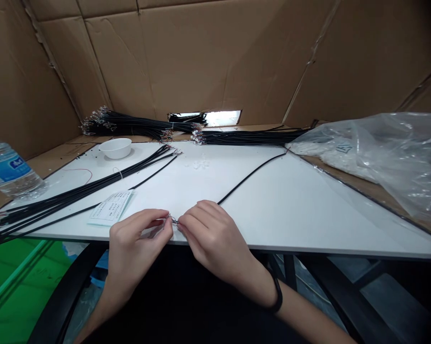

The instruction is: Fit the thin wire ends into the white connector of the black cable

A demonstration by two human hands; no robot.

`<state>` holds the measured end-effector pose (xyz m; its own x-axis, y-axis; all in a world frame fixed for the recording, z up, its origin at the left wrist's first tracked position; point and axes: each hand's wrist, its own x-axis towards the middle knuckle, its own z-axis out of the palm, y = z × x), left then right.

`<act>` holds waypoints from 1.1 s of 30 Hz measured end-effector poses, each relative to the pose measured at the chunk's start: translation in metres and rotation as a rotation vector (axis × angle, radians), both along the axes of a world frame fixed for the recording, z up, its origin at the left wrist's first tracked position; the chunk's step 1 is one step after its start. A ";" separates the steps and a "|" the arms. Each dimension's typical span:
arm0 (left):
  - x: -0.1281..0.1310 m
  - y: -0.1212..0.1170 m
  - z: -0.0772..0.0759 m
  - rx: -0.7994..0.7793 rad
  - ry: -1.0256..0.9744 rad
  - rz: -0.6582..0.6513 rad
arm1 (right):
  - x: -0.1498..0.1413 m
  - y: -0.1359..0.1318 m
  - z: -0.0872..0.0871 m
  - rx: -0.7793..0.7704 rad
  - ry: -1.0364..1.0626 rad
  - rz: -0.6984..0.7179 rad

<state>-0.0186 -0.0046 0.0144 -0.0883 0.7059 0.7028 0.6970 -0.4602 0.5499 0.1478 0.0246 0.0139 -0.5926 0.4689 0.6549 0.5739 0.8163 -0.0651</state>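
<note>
My right hand (211, 234) pinches the near end of a single black cable (251, 174) at the front edge of the white table (290, 205). The cable runs back and right toward a bundle at the rear. My left hand (136, 239) is closed in a pinch right against the cable's tip, holding something small I cannot make out. The two hands' fingertips nearly touch at the wire ends (174, 220). Small white connector pieces (200, 164) lie loose further back on the table.
A bundle of black cables (75, 193) lies across the left, beside a printed label card (112, 207). More bundles (129, 125) (247, 137) sit at the back. A white bowl (116, 147), a water bottle (9, 169), a clear plastic bag (387, 153) and cardboard walls surround the table.
</note>
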 end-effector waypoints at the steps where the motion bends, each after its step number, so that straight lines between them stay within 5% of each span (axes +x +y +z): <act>1: 0.000 0.000 0.001 -0.016 -0.001 -0.007 | 0.000 0.000 0.000 0.009 -0.004 0.002; 16: -0.006 0.004 0.006 -0.153 -0.027 -0.065 | -0.001 0.000 -0.002 0.123 0.000 0.022; 33: 0.000 0.002 0.001 -0.070 -0.039 -0.020 | -0.001 0.000 -0.003 0.103 0.024 0.027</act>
<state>-0.0184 -0.0028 0.0154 -0.1001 0.7551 0.6479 0.6655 -0.4332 0.6078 0.1463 0.0244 0.0110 -0.5879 0.3820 0.7131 0.5507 0.8347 0.0068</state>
